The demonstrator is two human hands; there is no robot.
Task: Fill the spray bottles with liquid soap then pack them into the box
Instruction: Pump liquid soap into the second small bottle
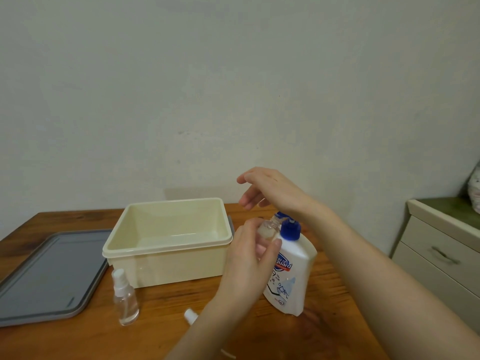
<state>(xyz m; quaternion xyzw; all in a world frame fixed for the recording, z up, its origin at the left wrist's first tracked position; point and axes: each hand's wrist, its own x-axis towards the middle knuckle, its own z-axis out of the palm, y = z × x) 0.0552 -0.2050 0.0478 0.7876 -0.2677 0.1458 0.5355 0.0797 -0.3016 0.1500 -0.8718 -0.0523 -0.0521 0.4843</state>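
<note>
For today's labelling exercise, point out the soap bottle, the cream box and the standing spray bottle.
soap bottle (291, 276): head view, white front label.
cream box (166, 263): head view, near outer wall.
standing spray bottle (126, 300): head view, clear body.

I can read "guard" in white letters on a blue sign on the white soap bottle (288, 271). The other small words there are too blurry.

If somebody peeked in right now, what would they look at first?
Probably the two hands in the middle: the left hand holds a little clear bottle up to the blue pump of the white soap bottle, and the right hand presses down on top of it. Next, the big cream box just left of them, open with nothing inside.
</note>
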